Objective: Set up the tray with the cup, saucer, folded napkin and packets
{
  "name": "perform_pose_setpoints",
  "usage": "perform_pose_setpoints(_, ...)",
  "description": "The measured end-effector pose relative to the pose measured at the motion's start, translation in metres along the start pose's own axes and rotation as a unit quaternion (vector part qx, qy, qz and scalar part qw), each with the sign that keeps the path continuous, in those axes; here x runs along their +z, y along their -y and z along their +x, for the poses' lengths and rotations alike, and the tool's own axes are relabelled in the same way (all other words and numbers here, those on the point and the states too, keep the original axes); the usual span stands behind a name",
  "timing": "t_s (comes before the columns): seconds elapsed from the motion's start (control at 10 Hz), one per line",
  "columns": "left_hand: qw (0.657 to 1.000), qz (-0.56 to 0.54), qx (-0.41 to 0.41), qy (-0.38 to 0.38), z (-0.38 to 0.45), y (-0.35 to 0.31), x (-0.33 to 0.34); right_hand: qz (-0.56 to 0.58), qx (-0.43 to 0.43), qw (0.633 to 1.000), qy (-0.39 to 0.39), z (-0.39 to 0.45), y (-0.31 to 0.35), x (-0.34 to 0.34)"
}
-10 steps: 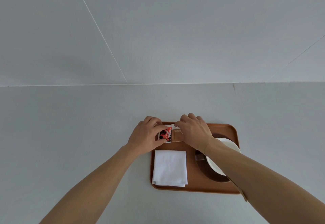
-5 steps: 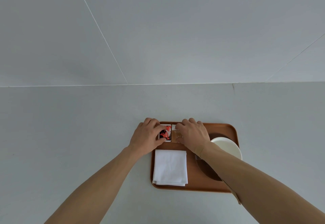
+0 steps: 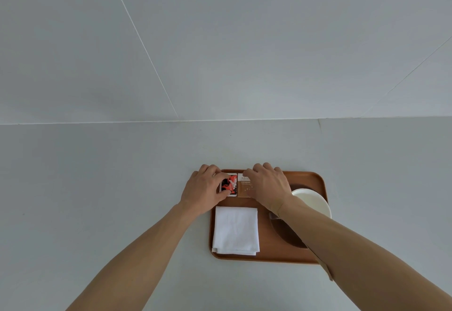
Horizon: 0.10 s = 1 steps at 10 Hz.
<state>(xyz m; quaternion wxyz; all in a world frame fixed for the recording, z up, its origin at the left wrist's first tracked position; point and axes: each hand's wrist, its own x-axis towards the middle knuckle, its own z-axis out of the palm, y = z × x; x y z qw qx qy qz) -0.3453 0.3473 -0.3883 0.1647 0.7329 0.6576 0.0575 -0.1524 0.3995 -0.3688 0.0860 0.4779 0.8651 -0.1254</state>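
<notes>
A brown wooden tray lies on the white table. A folded white napkin sits in its near left part. On the right a white cup stands on a dark saucer, both partly hidden by my right forearm. At the tray's far left edge lie two packets side by side: a red and black packet and a brown packet. My left hand pinches the red packet between thumb and fingers. My right hand has curled fingers on the brown packet.
The white table runs wide to the left, right and behind the tray up to a white wall. A thin tan strip pokes out under my right forearm at the tray's near right corner.
Both hands have shifted the packets slightly toward the tray's far edge and squared them side by side. The napkin, cup and saucer stay put.
</notes>
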Motion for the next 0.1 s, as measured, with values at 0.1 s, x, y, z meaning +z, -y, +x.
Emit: perform_pose_setpoints(0.1,0.999,-0.029,-0.003,-0.03,-0.0044,-0.0085,-0.0213,0.093,0.022,0.995,-0.007,-0.0167,-0.0021,-0.0347)
